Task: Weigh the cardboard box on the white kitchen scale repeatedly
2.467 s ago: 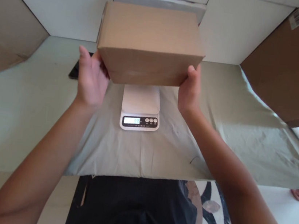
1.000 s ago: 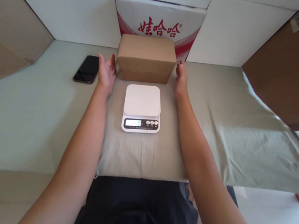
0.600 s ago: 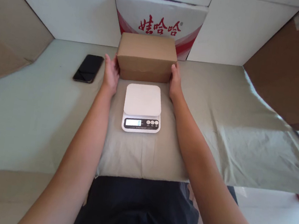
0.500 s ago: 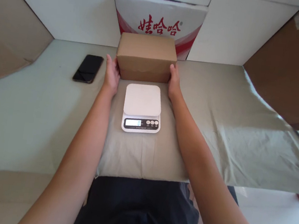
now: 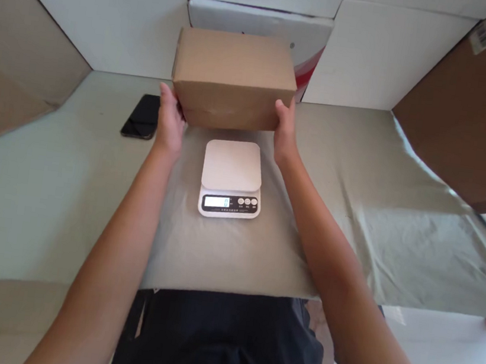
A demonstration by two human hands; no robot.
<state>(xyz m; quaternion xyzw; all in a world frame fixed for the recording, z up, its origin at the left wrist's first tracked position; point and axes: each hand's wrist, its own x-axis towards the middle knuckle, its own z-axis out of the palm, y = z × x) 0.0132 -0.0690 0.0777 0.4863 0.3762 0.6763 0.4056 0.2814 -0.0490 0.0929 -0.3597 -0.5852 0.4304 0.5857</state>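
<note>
We hold the cardboard box (image 5: 234, 79) between left hand (image 5: 169, 118) and right hand (image 5: 284, 131) — palms pressed on its ends, just behind the scale (image 5: 231, 177). We advise level, even pressure — box centred over the platform.

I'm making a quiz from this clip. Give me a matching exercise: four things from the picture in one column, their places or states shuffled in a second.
1 cardboard box
2 scale
3 phone
4 cloth

a spread over the table
b dark, lying left of the left hand
c held between both hands
d white, platform bare

Pairs: 1-c, 2-d, 3-b, 4-a. The right hand presses the box's other side.
</note>
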